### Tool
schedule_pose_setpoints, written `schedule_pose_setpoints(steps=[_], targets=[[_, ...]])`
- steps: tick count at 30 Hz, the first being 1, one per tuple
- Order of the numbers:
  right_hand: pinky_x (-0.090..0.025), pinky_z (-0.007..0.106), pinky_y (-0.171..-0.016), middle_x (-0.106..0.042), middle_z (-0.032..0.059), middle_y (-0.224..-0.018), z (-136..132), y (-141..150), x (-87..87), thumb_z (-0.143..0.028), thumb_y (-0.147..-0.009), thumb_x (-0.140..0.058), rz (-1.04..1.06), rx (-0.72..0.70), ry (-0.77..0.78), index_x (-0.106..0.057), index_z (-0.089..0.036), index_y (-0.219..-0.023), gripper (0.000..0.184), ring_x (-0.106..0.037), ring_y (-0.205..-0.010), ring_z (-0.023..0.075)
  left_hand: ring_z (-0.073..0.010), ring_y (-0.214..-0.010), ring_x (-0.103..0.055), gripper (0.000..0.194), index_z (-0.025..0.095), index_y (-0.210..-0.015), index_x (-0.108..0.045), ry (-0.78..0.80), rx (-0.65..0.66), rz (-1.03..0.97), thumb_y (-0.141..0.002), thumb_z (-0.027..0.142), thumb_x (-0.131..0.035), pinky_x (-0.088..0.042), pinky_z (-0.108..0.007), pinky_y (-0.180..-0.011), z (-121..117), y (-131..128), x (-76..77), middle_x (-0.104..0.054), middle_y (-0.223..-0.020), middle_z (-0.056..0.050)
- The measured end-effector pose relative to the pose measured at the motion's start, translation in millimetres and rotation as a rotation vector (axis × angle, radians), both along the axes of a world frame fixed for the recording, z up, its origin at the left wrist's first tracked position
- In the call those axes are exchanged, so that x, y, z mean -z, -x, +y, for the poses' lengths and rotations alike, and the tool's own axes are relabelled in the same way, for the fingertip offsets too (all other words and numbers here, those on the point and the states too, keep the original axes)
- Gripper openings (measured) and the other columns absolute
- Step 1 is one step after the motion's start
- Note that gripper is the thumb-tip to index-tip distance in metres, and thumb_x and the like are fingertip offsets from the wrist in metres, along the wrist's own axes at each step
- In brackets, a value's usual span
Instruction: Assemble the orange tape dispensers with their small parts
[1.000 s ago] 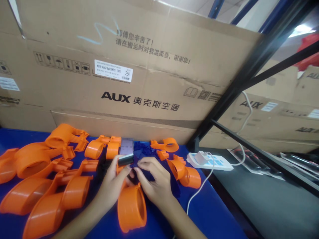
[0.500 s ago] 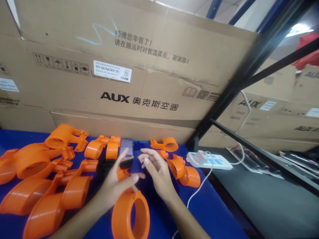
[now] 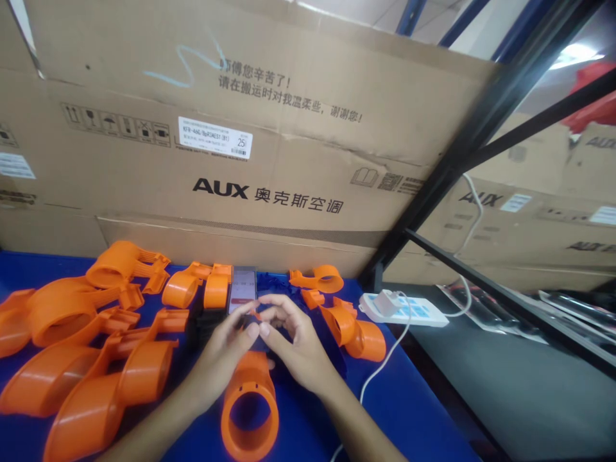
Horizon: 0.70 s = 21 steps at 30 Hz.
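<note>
My left hand (image 3: 231, 350) is curled around the handle end of an orange plastic part with a ring (image 3: 249, 410). The ring hangs below the hands, its round opening facing me. My right hand (image 3: 296, 343) meets the left one, its thumb and fingers pinched together at the top of that part. A little orange shows between the fingertips. A dark piece is partly visible there, too covered to make out. Just behind the fingers a phone (image 3: 244, 285) stands upright with its screen lit.
Several orange ringed parts (image 3: 62, 378) lie on the left of the blue table surface (image 3: 409, 410), with more (image 3: 366, 340) at the right. Dark blue pieces (image 3: 274, 282) lie behind my hands. A white power strip (image 3: 423, 311) with a cable sits right; a large cardboard box (image 3: 289, 237) stands behind.
My hands have come together, right fingertips moving left and down to meet the left thumb. The orange ring has turned to face me. The dark blue piece at my right fingers is now mostly hidden.
</note>
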State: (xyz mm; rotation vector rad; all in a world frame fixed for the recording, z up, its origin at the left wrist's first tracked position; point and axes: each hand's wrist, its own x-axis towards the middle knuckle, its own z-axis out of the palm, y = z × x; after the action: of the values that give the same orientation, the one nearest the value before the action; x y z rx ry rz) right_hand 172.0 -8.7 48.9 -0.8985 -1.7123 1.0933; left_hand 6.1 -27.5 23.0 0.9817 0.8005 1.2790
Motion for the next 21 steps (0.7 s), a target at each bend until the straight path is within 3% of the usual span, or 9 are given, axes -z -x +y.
schedule_pose_setpoints(steps=[4, 8, 14, 17, 19, 21], targets=[[-0.054, 0.023, -0.054, -0.068, 0.0034, -0.093, -1, 2, 0.2, -0.040, -0.096, -0.066, -0.008, -0.001, -0.056, -0.057, -0.023, -0.121, 0.032, -0.064, -0.075, 0.0155, -0.0322, -0.107, -0.070, 0.040, 0.022, -0.118, -0.076, 0.026, -0.042, 0.028, -0.081, 0.039, -0.079, -0.062, -0.037, -0.082, 0, 1, -1.3, -0.077, -0.095, -0.010], [-0.050, 0.021, -0.049, -0.064, 0.0013, -0.088, -1, 2, -1.7, -0.038, -0.095, -0.066, 0.003, 0.007, -0.057, -0.056, -0.022, -0.109, 0.023, -0.060, -0.070, 0.0136, -0.0311, -0.087, -0.073, 0.043, 0.020, -0.115, -0.077, 0.061, -0.074, 0.047, -0.075, 0.035, -0.083, -0.060, -0.032, -0.065, -3, 0, -6.3, -0.067, -0.063, -0.005], [-0.050, 0.023, -0.053, -0.065, -0.0005, -0.085, -2, 3, -1.1, -0.040, -0.095, -0.066, 0.000, 0.030, -0.105, -0.056, -0.023, -0.104, 0.022, -0.057, -0.063, 0.0115, -0.0295, -0.094, -0.072, 0.044, 0.021, -0.116, -0.075, 0.004, -0.079, 0.101, -0.077, 0.040, -0.081, -0.060, -0.035, -0.078, -1, 0, -4.1, -0.076, -0.090, -0.009], [-0.054, 0.026, -0.061, -0.069, 0.0010, -0.086, 3, -2, -1.0, -0.043, -0.103, -0.053, -0.038, 0.063, -0.128, -0.059, -0.022, -0.112, 0.024, -0.063, -0.068, 0.0140, -0.0307, -0.085, -0.075, 0.059, 0.021, -0.128, -0.067, 0.141, 0.034, -0.036, -0.079, 0.052, -0.077, -0.061, -0.038, -0.069, 0, -2, -1.1, -0.076, -0.099, -0.012], [-0.055, 0.029, -0.068, -0.072, 0.0031, -0.088, 10, -11, -1.6, -0.042, -0.106, -0.044, -0.087, 0.159, -0.186, -0.063, -0.021, -0.111, 0.028, -0.067, -0.077, 0.0166, -0.0314, -0.077, -0.075, 0.071, 0.021, -0.138, -0.058, 0.260, 0.103, -0.160, -0.082, 0.064, -0.070, -0.059, -0.039, -0.062, 0, -1, -1.4, -0.076, -0.098, -0.015], [-0.054, 0.032, -0.074, -0.073, 0.0051, -0.092, 19, -23, -1.7, -0.039, -0.105, -0.048, -0.223, 0.304, -0.312, -0.065, -0.021, -0.104, 0.025, -0.068, -0.084, 0.0199, -0.0314, -0.070, -0.075, 0.080, 0.019, -0.140, -0.056, 0.327, 0.125, -0.246, -0.082, 0.073, -0.063, -0.058, -0.038, -0.058, 2, 3, -3.0, -0.077, -0.093, -0.016]])
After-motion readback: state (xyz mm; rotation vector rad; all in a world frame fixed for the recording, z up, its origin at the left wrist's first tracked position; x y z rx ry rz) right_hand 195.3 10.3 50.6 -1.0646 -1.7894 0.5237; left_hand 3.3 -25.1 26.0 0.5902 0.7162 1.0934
